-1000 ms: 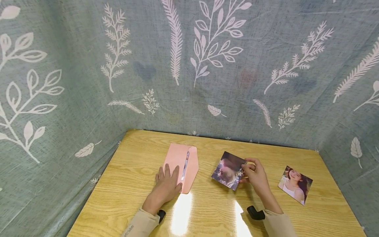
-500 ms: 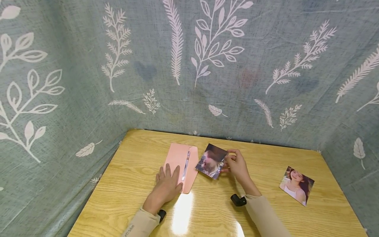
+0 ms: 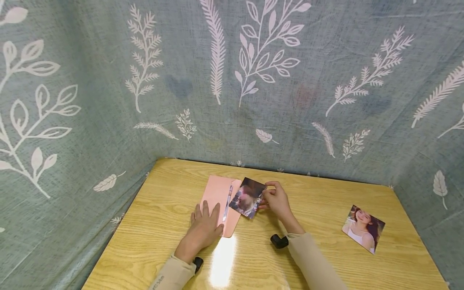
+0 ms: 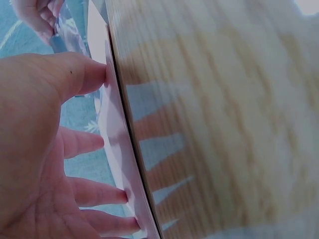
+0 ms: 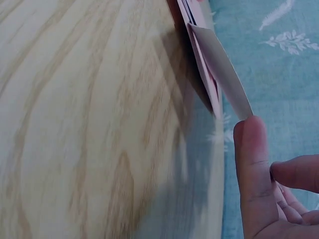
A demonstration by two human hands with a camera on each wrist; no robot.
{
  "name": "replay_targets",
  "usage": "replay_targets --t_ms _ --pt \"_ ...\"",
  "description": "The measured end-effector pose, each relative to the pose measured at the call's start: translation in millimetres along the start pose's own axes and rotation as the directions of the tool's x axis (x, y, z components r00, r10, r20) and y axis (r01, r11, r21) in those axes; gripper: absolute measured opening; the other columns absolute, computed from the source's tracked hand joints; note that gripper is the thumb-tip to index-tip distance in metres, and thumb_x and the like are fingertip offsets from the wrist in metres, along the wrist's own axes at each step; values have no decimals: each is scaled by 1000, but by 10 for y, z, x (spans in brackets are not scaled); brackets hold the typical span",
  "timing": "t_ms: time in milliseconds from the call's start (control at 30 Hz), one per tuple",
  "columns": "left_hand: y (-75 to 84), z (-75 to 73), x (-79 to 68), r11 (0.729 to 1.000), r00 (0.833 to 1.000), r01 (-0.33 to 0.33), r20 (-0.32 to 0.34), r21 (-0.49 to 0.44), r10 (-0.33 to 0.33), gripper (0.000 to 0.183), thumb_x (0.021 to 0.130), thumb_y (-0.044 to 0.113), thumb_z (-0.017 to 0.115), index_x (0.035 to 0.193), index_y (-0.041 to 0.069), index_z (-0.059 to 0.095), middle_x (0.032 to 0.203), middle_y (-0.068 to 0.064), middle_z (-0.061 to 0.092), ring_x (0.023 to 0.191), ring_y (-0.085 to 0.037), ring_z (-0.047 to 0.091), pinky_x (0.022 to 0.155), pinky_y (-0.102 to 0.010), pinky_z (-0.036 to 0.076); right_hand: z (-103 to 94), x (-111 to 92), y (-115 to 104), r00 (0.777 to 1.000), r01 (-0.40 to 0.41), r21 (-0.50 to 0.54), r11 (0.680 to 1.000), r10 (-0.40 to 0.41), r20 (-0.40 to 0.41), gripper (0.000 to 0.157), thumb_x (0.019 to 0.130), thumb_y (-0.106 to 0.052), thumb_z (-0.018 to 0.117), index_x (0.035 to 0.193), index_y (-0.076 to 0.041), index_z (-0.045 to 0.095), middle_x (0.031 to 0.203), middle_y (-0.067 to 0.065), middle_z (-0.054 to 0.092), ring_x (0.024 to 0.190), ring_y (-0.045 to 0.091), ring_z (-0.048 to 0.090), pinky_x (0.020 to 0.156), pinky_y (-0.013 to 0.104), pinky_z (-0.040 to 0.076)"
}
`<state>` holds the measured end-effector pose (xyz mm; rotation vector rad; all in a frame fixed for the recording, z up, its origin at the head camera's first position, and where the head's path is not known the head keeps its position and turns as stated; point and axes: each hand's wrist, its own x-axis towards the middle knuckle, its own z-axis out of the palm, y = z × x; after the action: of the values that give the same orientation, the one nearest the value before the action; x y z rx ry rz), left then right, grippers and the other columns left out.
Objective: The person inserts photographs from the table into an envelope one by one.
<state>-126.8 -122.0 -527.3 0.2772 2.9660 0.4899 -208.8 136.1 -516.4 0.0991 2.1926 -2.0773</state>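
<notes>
A pink envelope lies on the table with its flap open to the right, and part of a picture shows in its slot. My left hand rests on the envelope's lower left part, fingers spread; the left wrist view shows the fingertips touching it. My right hand pinches a dark photo by its right edge. This photo is tilted over the envelope's flap, its left corner close to the slot. In the right wrist view the photo is seen nearly edge-on, above the table.
Another photo, of a person in a white top, lies on the right side of the wooden table. A patterned grey-green cloth hangs behind the table and on both sides.
My right hand has carried the dark photo leftward, from beside the envelope to over its flap. The left hand has stayed in place on the envelope.
</notes>
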Motion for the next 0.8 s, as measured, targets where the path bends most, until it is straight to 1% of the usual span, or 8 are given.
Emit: replay_targets --t_ms 200,367,533,700,800 --pt "3 -14 -21 1000 999 -17 -34 8 17 68 88 41 56 145 13 30 143 -34 18 128 -55 13 96 -65 18 91 2 -8 1000 2 -21 1000 -1 17 37 92 1 50 128 0 41 90 23 60 65 39 61 59 51 51" --pt "-2 -17 -28 1000 998 -28 -62 2 28 68 87 40 57 144 12 32 142 -34 19 127 -56 14 96 -66 19 150 8 -5 999 -21 -37 999 22 33 35 92 0 50 126 0 44 90 23 61 62 35 62 58 50 51" --pt "-5 -7 -28 1000 998 -24 -59 6 24 68 87 40 57 144 12 31 142 -34 19 127 -55 14 96 -65 19 195 37 25 998 -25 -53 998 29 59 34 92 0 51 126 1 44 91 24 61 60 33 62 57 49 52" --pt "-2 -12 -29 1000 998 -25 -56 0 25 68 88 40 57 144 12 31 142 -34 19 128 -55 13 97 -65 18 254 75 40 997 -25 -67 997 30 75 34 91 1 51 125 2 45 89 22 62 58 31 62 55 48 52" --pt "2 -27 -35 1000 998 -26 -54 -8 26 68 88 40 56 144 12 31 142 -34 19 128 -55 13 97 -65 18 300 98 40 995 -40 -76 996 46 89 34 91 0 51 125 1 46 88 22 61 58 31 62 55 47 52"
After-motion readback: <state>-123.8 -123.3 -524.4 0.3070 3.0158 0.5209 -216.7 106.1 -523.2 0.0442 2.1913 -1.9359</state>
